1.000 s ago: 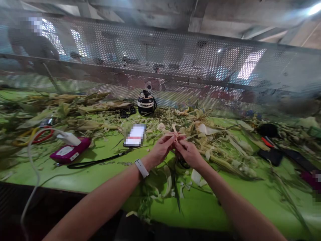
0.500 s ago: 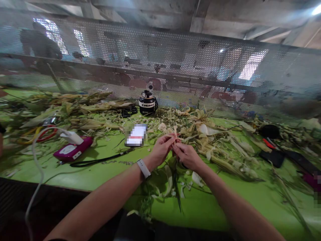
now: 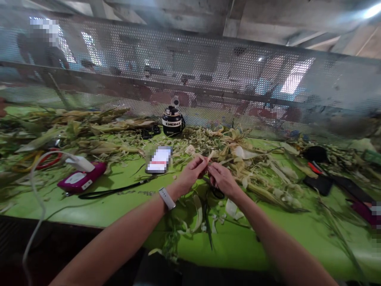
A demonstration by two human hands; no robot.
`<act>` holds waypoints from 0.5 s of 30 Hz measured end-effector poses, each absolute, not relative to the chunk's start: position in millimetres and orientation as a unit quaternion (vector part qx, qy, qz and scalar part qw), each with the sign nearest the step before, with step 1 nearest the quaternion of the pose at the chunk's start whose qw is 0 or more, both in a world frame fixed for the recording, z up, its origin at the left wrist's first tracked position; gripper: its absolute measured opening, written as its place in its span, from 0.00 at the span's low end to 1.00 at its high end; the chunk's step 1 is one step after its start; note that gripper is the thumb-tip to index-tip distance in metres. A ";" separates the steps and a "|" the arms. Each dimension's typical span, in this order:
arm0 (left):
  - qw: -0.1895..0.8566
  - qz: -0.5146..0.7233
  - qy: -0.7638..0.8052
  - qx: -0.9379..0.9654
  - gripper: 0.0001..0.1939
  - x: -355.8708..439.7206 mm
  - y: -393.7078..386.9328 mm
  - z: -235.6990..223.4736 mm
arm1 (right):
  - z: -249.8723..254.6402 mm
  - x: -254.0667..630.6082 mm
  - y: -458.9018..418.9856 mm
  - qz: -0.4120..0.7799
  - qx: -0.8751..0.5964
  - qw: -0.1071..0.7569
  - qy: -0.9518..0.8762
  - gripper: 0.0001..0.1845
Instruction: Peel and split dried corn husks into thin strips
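In the middle of the head view, my left hand pinches a small pale strip of corn husk, which sticks up past the fingertips. Close against it, my right hand is closed with thumb and fingertips on the strip's lower part; the fingers hide just where they grip. Below my right hand shows a black loop, like a scissors handle. Curled husk scraps and a long green leaf blade lie on the green table under my wrists.
Dried husks are heaped to the right, with more husk piles at back left. A phone, a black bottle and a purple power strip with a white cable stand left. A perforated metal screen closes the back.
My hands have drawn slightly apart at the fingertips, and the pale strip now leans to the right. The black loop under my right hand shows more. The whole view has shifted a little.
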State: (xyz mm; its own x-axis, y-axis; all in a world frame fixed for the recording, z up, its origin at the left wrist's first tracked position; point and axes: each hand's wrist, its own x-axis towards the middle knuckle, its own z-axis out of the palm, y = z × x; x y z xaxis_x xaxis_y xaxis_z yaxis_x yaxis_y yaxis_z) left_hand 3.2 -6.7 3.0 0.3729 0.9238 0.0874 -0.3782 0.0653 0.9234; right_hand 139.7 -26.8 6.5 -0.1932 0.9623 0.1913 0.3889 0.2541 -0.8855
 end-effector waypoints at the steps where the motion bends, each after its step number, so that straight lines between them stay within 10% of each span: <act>1: 0.658 0.487 0.292 0.494 0.16 4.1 -7.2 3.4 | 6.6 138.8 -27.6 0.335 -0.490 0.398 -0.700 0.17; 9: 0.644 0.508 0.304 0.484 0.15 9.3 -5.4 -1.4 | 9.6 137.8 -29.2 0.106 -0.505 0.398 -0.759 0.14; 15: 0.716 0.453 0.277 0.452 0.15 4.0 -6.9 -4.5 | 7.3 153.7 -18.0 0.308 -0.544 0.462 -0.629 0.26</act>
State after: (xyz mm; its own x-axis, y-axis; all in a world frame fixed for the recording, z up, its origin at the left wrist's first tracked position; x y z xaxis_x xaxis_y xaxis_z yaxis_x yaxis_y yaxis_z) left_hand 4.0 -6.9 -4.5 0.4355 0.9001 0.0131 -0.3989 0.1799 0.8992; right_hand 153.7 -18.0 7.3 0.0197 0.9689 0.2467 0.3995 0.2186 -0.8903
